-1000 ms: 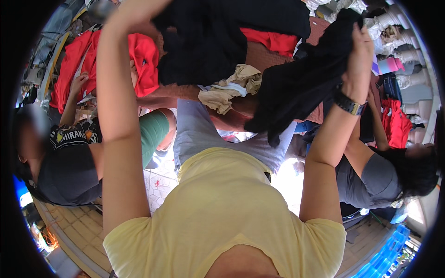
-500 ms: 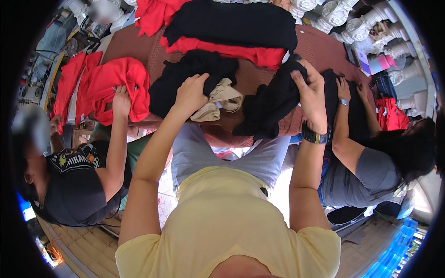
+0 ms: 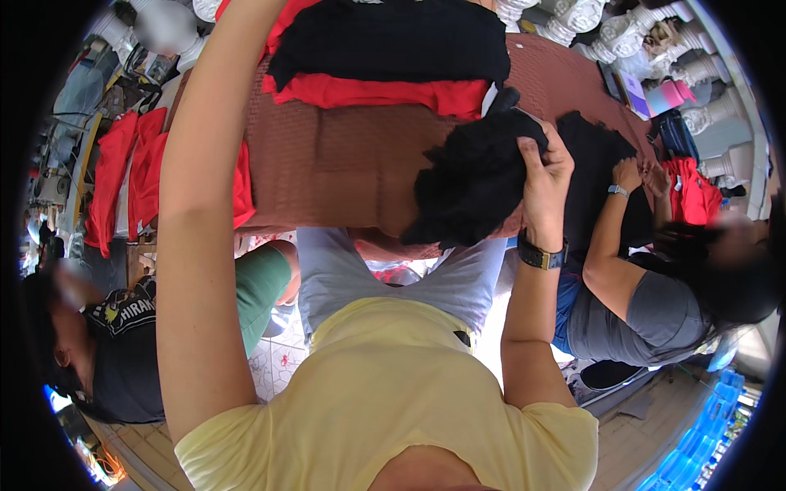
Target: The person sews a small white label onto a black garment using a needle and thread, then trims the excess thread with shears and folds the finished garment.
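My right hand (image 3: 547, 168) pinches a bunched black garment (image 3: 471, 180) between thumb and fingers, at the table's near edge right of the middle. The garment's lower part hangs in loose folds toward my lap. My left arm (image 3: 209, 155) stretches far forward, and its hand lies beyond the upper edge of the view. Beyond the held garment, a flat black garment (image 3: 393, 41) lies on a red one (image 3: 377, 92), both spread across the far part of the table.
Brown textured cloth (image 3: 327, 155) covers the table. Red garments (image 3: 147, 176) lie at the left beside a seated person (image 3: 123, 352). At the right another person (image 3: 655, 303) handles black fabric (image 3: 594, 164), near a pink-and-blue bottle (image 3: 667, 98) and more red cloth (image 3: 692, 192). White ornate balusters (image 3: 622, 37) stand behind.
My left hand has left the table's near edge and gone forward out of view. The black and beige cloths it touched are gone from there. My right hand still grips the bunched black garment.
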A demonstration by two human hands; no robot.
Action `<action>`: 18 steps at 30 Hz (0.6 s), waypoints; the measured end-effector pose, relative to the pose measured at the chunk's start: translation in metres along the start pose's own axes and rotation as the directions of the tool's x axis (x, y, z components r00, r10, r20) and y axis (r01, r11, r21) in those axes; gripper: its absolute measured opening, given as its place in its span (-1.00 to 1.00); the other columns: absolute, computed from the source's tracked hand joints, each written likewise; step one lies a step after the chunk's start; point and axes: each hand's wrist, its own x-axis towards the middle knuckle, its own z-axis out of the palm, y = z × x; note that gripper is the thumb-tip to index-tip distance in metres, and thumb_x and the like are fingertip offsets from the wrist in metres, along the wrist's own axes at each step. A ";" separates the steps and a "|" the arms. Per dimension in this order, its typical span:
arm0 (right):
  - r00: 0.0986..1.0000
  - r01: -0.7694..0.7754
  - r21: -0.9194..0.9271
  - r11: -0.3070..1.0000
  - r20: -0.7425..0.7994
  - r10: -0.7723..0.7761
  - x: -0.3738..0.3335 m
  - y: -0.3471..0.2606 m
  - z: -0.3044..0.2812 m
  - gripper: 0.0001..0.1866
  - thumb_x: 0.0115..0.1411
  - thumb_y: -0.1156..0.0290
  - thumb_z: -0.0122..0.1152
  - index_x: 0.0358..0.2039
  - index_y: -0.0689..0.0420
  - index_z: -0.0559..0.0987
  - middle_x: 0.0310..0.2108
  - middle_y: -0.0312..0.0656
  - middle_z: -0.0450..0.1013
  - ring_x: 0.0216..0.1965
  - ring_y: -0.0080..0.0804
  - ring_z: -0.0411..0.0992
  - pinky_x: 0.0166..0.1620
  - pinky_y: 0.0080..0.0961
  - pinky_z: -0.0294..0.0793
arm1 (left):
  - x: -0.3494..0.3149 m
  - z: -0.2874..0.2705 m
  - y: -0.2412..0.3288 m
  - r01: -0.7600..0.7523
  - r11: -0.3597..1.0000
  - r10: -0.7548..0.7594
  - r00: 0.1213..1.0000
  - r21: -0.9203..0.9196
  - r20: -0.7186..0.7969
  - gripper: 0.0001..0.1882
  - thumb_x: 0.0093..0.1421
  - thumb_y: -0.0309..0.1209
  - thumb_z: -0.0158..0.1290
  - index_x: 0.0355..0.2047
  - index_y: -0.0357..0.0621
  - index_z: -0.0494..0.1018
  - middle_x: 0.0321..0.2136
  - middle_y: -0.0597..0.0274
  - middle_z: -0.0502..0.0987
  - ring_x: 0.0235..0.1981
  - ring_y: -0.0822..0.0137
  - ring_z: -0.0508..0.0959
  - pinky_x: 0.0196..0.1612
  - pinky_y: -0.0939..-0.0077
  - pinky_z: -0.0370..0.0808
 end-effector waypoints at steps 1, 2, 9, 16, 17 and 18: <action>1.000 -0.029 0.058 0.998 -0.009 0.030 0.001 0.001 0.003 -0.88 0.34 0.57 0.17 -0.15 0.26 0.60 -0.27 -0.40 0.54 -0.24 -0.75 0.41 -0.13 -0.74 0.38 | -0.010 0.021 -0.009 0.012 1.000 -0.013 1.000 0.020 0.021 -0.60 -0.10 -0.73 0.05 -0.19 -0.20 0.47 -0.20 0.02 0.50 -0.06 -0.12 0.46 -0.05 0.11 0.43; 1.000 -0.030 0.084 0.996 -0.005 0.030 0.002 0.006 0.004 -0.86 0.36 0.56 0.14 -0.12 0.24 0.60 -0.26 -0.41 0.54 -0.24 -0.76 0.42 -0.13 -0.76 0.39 | -0.022 0.038 -0.012 0.046 0.998 -0.050 0.996 0.053 0.070 -0.60 -0.09 -0.72 0.06 -0.19 -0.17 0.48 -0.19 0.06 0.50 -0.06 -0.09 0.46 -0.05 0.11 0.43; 0.962 -0.274 0.361 0.892 0.107 0.252 0.007 0.018 0.000 -0.73 0.40 0.48 0.05 0.04 0.27 0.57 -0.08 -0.25 0.58 -0.08 -0.55 0.52 0.07 -0.58 0.45 | -0.163 0.086 0.013 0.362 0.879 -0.445 0.386 0.312 0.808 -0.12 -0.06 -0.25 0.42 0.28 0.06 0.29 0.35 -0.08 0.13 0.42 -0.32 -0.03 0.41 -0.21 0.00; 0.919 -0.392 0.285 0.875 0.167 0.358 0.023 0.003 0.025 -0.78 0.34 0.43 0.13 -0.10 0.26 0.60 -0.22 -0.29 0.59 -0.20 -0.56 0.53 -0.07 -0.62 0.47 | -0.154 -0.003 0.148 0.828 0.114 -0.175 0.560 -0.549 0.810 -0.59 0.16 -0.37 0.31 -0.01 -0.28 0.54 -0.07 0.17 0.61 0.03 0.26 0.53 0.18 0.30 0.37; 0.936 -0.320 0.160 0.934 0.204 0.286 0.026 -0.003 0.030 -0.80 0.30 0.44 0.19 -0.12 0.25 0.60 -0.23 -0.31 0.58 -0.21 -0.57 0.51 -0.08 -0.62 0.46 | -0.155 -0.013 0.156 0.834 0.193 -0.138 0.544 -0.516 0.828 -0.63 0.19 -0.41 0.28 -0.02 -0.30 0.55 -0.08 0.19 0.61 0.00 0.35 0.53 0.13 0.36 0.40; 0.944 -0.233 0.036 0.972 0.249 0.217 0.028 -0.009 0.034 -0.82 0.26 0.46 0.25 -0.15 0.24 0.60 -0.25 -0.32 0.57 -0.22 -0.57 0.50 -0.10 -0.62 0.45 | -0.158 -0.018 0.146 0.919 0.090 -0.091 0.392 -0.385 0.915 -0.75 0.25 -0.48 0.20 -0.07 -0.31 0.56 -0.16 0.23 0.62 -0.07 0.45 0.54 0.06 0.49 0.43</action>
